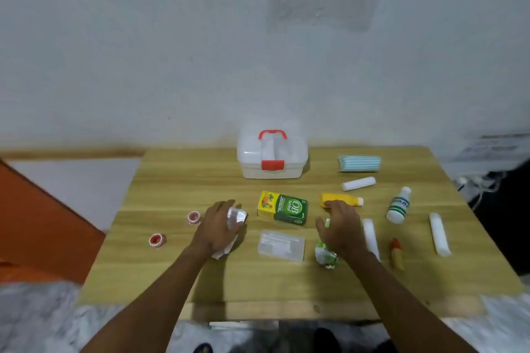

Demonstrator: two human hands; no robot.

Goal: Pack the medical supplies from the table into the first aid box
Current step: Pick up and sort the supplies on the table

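The first aid box (pixel 252 163), white with a red handle and red latch, stands closed at the back middle of the wooden table (pixel 172 281). My left hand (pixel 218 228) is curled around a silver foil packet (pixel 237 215), and a white corner sticks out under my wrist. My right hand (pixel 341 229) lies with fingers spread over a green and white sachet (pixel 325 256); its fingertips touch a yellow bottle (pixel 341 198). Between my hands lie a green and yellow medicine carton (pixel 284 208) and a clear plastic packet (pixel 281 245).
Two red tape rolls (pixel 194 217) (pixel 157 240) lie to the left. On the right are a blue striped pack (pixel 358 163), white rolls (pixel 358 183) (pixel 438 233) (pixel 371 235), a white bottle (pixel 398 205) and a small red and yellow tube (pixel 397 253). A wall stands behind the table.
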